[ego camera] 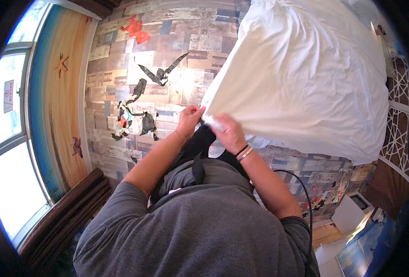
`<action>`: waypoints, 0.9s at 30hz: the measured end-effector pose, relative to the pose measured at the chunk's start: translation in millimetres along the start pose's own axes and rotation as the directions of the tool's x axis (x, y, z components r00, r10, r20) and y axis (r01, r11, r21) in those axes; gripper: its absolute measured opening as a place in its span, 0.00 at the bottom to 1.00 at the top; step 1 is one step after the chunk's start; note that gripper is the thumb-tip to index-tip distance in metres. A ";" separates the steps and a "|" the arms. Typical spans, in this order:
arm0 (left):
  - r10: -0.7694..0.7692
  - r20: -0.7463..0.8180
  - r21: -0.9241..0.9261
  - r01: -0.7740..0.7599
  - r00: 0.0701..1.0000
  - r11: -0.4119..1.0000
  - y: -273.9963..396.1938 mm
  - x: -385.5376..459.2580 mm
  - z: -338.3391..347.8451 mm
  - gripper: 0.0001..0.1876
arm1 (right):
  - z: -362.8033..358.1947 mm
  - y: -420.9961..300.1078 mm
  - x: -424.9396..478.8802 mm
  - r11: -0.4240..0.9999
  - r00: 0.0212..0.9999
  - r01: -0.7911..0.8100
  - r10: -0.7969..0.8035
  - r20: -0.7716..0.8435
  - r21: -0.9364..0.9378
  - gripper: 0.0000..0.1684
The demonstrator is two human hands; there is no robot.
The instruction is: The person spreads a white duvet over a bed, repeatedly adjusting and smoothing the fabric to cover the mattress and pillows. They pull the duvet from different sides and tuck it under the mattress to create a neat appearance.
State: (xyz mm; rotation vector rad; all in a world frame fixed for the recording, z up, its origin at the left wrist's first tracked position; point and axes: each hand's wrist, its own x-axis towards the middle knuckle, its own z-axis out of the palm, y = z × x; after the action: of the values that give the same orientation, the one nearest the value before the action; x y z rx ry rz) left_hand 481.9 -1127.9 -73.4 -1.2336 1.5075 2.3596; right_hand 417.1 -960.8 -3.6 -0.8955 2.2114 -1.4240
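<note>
A large white bed covering (294, 86), wrinkled toward its far end, spreads over a bed ahead and to the right. Its near left corner comes to a point right in front of my body. My left hand (189, 118) pinches the cloth at that corner between thumb and fingers. Just to the right, my right hand (230, 131) is closed around a bunched fold of the white cloth; it is blurred. A dark band and a silver bracelet (244, 154) circle my right wrist. Below both hands show my black-clad legs (197, 142).
Patchwork plank flooring (176, 93) carries crumpled black strips (159, 74), an orange-red scrap (135, 30) and a mixed heap of pieces (124, 119). A window (8, 93) and brown curtain (66, 211) stand left. At right are a white lattice panel (395, 135) and a black cable (306, 194).
</note>
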 end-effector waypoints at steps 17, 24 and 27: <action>-0.122 0.281 -0.237 0.192 0.952 0.952 23.8 -37.0 18.9 0.06 | 15.4 -16.8 -5.7 0.999 0.988 -0.006 -0.001 -0.152 -0.043 0.30; -0.219 0.125 0.077 0.211 0.968 0.974 27.1 -34.5 27.3 0.18 | 22.3 1.2 -16.7 0.963 0.980 -0.192 0.199 0.018 -0.190 0.17; -0.263 0.267 0.269 0.190 0.927 0.944 39.3 -20.0 52.1 0.24 | 9.9 -5.3 -20.1 0.978 0.995 -0.099 0.099 -0.011 -0.182 0.13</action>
State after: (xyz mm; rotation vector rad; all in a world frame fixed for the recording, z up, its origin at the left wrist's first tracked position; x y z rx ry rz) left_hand 447.0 -1100.1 -21.7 -0.8921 1.4118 2.0335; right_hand 439.4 -955.3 -3.7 -0.8280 2.3827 -1.1929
